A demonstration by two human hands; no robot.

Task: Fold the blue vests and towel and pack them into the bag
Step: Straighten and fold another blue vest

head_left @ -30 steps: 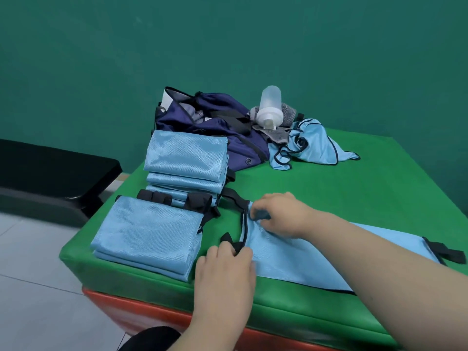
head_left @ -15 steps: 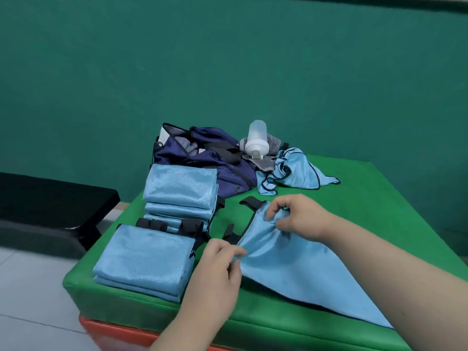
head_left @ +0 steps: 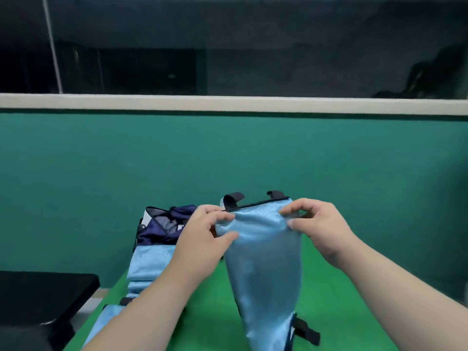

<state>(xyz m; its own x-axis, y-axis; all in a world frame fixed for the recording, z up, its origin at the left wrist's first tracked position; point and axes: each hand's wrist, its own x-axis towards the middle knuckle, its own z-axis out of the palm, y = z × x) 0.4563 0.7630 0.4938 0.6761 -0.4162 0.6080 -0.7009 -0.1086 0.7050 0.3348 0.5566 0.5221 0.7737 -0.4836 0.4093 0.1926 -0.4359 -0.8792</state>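
Your left hand (head_left: 202,239) and right hand (head_left: 316,229) pinching the top edge of a light blue black-trimmed vest (head_left: 263,262), fingers (head_left: 295,208) curled, lifted above the green table (head_left: 334,287), navy fabric bag (head_left: 162,226) at its far left corner.

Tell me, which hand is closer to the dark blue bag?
Left. The left hand pinches a top corner of the vest just beside the bag; the right hand pinches the opposite corner, across the vest's width from it.

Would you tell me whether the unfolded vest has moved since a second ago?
Yes, upward: the vest lay flat on the table; now it hangs upright.
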